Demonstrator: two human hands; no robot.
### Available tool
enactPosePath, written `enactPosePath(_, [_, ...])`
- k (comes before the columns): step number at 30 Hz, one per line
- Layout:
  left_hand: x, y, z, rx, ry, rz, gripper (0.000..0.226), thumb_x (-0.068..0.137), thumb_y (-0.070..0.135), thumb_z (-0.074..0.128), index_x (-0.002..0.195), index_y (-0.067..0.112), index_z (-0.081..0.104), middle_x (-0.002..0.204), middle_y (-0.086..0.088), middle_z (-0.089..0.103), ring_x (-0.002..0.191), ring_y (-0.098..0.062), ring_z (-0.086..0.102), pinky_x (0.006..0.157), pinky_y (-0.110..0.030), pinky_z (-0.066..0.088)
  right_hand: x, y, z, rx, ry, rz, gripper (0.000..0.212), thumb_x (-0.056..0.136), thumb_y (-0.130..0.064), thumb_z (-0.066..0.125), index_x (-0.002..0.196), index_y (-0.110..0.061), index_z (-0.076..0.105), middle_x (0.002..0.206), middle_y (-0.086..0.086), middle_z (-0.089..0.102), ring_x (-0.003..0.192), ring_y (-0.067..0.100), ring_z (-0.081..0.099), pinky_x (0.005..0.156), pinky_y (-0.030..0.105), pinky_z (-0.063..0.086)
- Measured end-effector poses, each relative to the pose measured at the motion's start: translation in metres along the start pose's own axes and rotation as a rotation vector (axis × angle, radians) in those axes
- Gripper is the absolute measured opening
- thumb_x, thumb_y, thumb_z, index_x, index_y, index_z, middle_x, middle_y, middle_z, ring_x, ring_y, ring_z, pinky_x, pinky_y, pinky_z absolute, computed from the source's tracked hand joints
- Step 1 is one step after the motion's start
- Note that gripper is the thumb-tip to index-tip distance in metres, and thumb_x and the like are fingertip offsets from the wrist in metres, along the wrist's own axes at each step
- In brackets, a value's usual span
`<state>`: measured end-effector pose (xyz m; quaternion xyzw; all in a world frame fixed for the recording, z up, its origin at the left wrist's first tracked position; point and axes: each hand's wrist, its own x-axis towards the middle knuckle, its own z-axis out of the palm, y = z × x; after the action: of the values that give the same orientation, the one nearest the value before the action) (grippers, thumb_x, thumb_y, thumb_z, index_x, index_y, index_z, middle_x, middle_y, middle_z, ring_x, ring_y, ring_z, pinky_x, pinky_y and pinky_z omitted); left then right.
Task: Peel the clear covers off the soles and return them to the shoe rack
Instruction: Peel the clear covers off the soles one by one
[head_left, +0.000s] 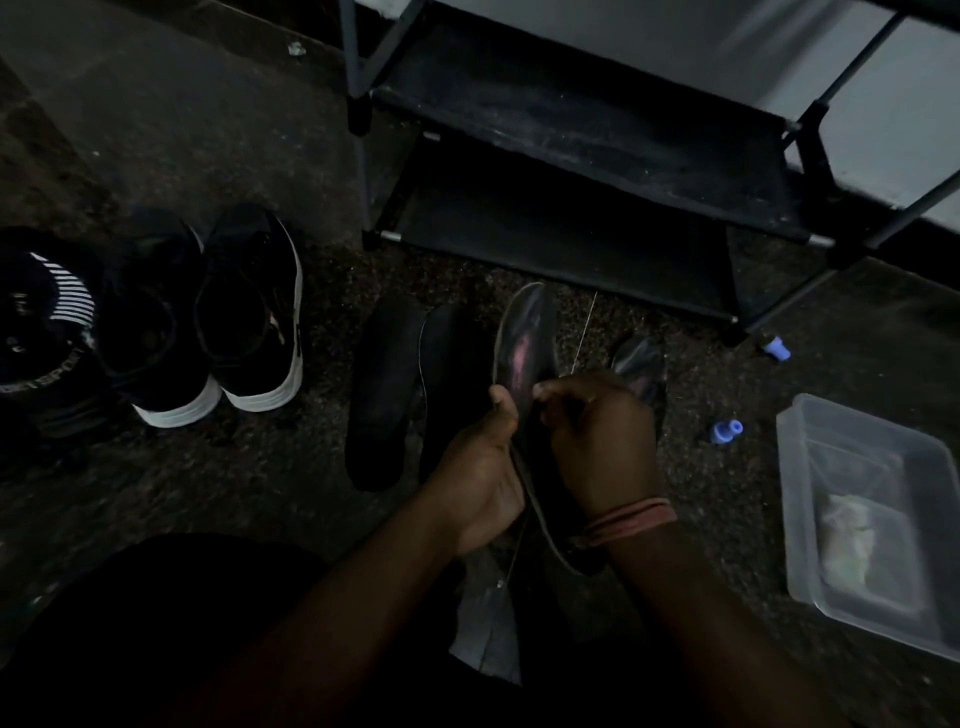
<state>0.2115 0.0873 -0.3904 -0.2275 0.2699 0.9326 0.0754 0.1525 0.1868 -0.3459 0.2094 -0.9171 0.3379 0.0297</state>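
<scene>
speckled floor (249, 483) | left grip (480, 483) clasps glossy sole (522, 338) | right grip (597, 436) pinches its edge

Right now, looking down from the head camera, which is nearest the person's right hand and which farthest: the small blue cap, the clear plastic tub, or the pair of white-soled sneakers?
From the right hand:
1. Blue cap, on the floor just to its right.
2. Clear plastic tub, farther right.
3. White-soled sneakers, far off to the left.

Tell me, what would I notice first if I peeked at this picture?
Two hands in the middle: the left hand and right hand hold up a shiny insole. Left of them a pair of black sneakers with white soles stands on the floor. Behind stands a black shoe rack.
</scene>
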Motion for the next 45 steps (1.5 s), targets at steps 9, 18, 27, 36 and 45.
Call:
enactPosePath(9, [-0.003,0.009,0.002,0.02,0.039,0.031,0.064,0.105,0.053,0.028,0.14,0.007,0.056,0.142,-0.017,0.06,0.131,-0.025,0.059,0.112,-0.04,0.044,-0.004,-0.013,0.0,0.005,-0.069,-0.052,0.018,0.078,-0.004,0.067,0.082,-0.018,0.076,0.086,0.001,0.07,0.079,0.016,0.066,0.075,0.031,0.053])
enactPosePath(18, [-0.004,0.015,0.0,0.033,0.041,0.026,0.067,0.103,0.056,0.03,0.14,0.007,0.056,0.136,-0.015,0.065,0.124,-0.022,0.064,0.107,-0.039,0.049,-0.008,-0.027,0.001,-0.028,-0.134,-0.089,0.014,0.082,-0.012,0.065,0.083,-0.02,0.076,0.085,0.003,0.068,0.075,0.017,0.064,0.071,0.032,0.052])
enactPosePath(27, [-0.001,0.02,-0.005,0.028,0.056,-0.016,0.087,0.093,0.076,0.023,0.142,0.012,0.057,0.138,-0.013,0.064,0.131,-0.025,0.06,0.119,-0.044,0.037,-0.016,-0.035,0.006,-0.016,-0.152,-0.146,0.02,0.077,-0.007,0.061,0.083,-0.019,0.075,0.087,0.002,0.065,0.079,0.015,0.062,0.074,0.027,0.049])
enactPosePath(36, [0.002,0.014,-0.003,0.042,0.096,-0.031,0.078,0.096,0.069,0.027,0.139,0.013,0.06,0.134,-0.013,0.067,0.127,-0.024,0.062,0.112,-0.042,0.044,-0.014,-0.024,0.009,-0.093,-0.11,-0.143,0.015,0.08,-0.008,0.063,0.085,-0.017,0.075,0.085,0.004,0.064,0.077,0.017,0.061,0.073,0.03,0.049])
enactPosePath(45, [0.0,0.008,0.001,0.058,0.047,-0.036,0.07,0.1,0.063,0.024,0.138,0.015,0.059,0.134,-0.006,0.068,0.126,-0.016,0.063,0.106,-0.033,0.049,-0.006,-0.008,0.002,-0.106,0.005,-0.092,0.012,0.084,-0.004,0.064,0.083,-0.01,0.074,0.084,0.008,0.064,0.076,0.02,0.061,0.071,0.032,0.05])
